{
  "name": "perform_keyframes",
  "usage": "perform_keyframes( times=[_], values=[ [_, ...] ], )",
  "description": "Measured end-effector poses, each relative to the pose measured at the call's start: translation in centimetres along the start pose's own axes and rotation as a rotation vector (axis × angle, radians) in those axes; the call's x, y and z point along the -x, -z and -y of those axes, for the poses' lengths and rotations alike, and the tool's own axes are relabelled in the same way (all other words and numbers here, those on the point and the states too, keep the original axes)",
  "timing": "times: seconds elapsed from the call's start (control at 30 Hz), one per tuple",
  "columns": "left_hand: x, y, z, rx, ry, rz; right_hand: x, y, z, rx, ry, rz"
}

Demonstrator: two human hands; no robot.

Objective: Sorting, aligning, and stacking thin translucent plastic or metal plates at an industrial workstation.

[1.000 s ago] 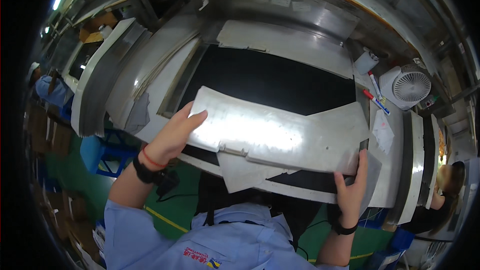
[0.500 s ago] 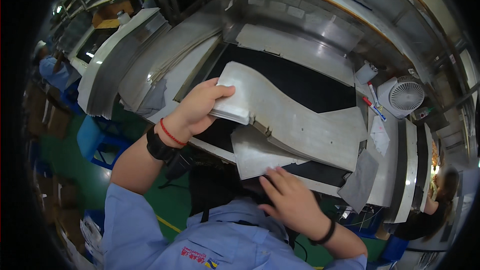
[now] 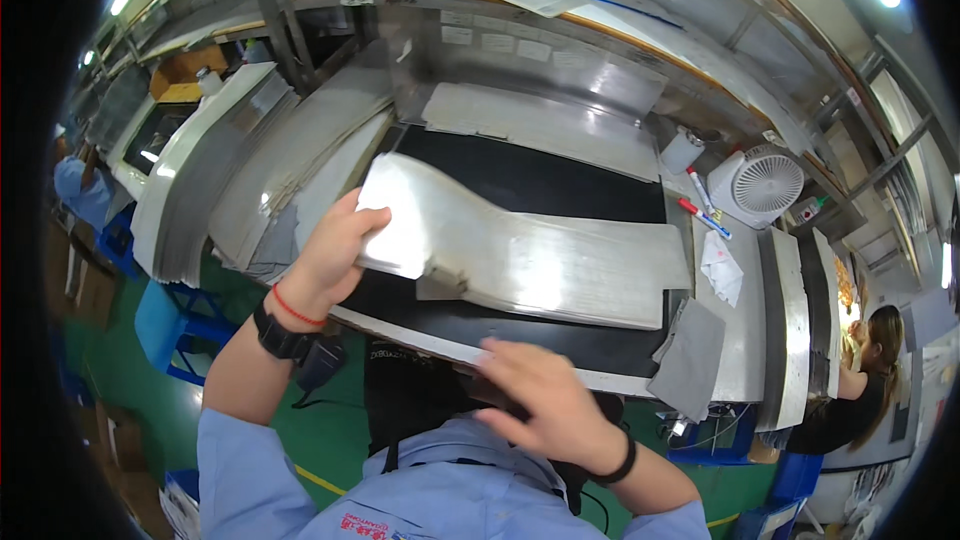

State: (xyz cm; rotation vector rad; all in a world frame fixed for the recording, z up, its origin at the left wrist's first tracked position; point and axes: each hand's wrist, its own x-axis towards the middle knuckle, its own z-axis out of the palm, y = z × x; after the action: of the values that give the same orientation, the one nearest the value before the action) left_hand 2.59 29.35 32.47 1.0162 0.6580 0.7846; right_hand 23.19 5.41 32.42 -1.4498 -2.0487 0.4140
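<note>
My left hand [image 3: 325, 250] grips the left end of a long silvery metal sheet [image 3: 560, 270], thumb on top. That end is raised and the sheet bends down to lie over a black mat [image 3: 470, 165]. A small grey piece of another sheet shows below the notch in its near edge; whether several sheets are held together I cannot tell. By the table's near edge my right hand [image 3: 545, 405], slightly blurred, is held with fingers stretched out, apart from the sheet and holding nothing.
Stacks of metal sheets [image 3: 300, 140] stand to the left, and more curved sheets [image 3: 785, 330] to the right. A white fan [image 3: 765, 185], markers [image 3: 705, 218] and a grey cloth [image 3: 690, 360] are on the right side. Another sheet [image 3: 540, 130] lies at the back. A person [image 3: 860, 380] sits at far right.
The separate sheet that stuck out below the held one near my right hand is now nearly all hidden or moved. My right hand has come away from it. The whole view has shifted.
</note>
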Motion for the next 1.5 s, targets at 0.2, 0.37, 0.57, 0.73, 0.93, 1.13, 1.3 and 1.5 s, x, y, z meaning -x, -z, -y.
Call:
perform_keyframes(
  times=[0.2, 0.37, 0.57, 0.73, 0.93, 1.13, 1.3, 1.5],
  values=[
    [2.9, 2.5, 1.6, -0.449, -0.244, -0.034, 4.6, 8.1, -7.4, -0.162, -0.735, -0.456],
    [2.7, 5.3, 1.1, -0.564, -0.254, -0.103, 4.9, 7.5, -12.3, -0.498, -0.871, -0.432],
    [7.7, 9.7, 2.4, -1.05, -0.724, -0.119, 2.0, 6.2, -10.9, -0.591, -0.867, -0.382],
    [8.5, 7.4, 3.9, -0.876, -1.128, 0.166, 2.6, 5.1, -12.0, -0.76, -0.831, -0.379],
    [10.4, 8.7, 4.2, -0.834, -0.823, 0.081, 3.2, 5.0, -10.2, -0.694, -0.649, -0.547],
    [5.0, 2.3, 2.8, -0.303, -0.475, -0.093, 0.9, 12.4, -8.6, -0.247, -0.593, -0.616],
    [-0.2, 1.2, 5.7, -0.038, 0.019, 0.063, 1.6, 12.7, -19.5, -0.211, -0.719, -0.434],
    [1.2, -0.5, 5.4, -0.26, 0.154, 0.109, 5.7, 12.5, -18.5, -0.315, -0.985, -0.408]
  ],
)
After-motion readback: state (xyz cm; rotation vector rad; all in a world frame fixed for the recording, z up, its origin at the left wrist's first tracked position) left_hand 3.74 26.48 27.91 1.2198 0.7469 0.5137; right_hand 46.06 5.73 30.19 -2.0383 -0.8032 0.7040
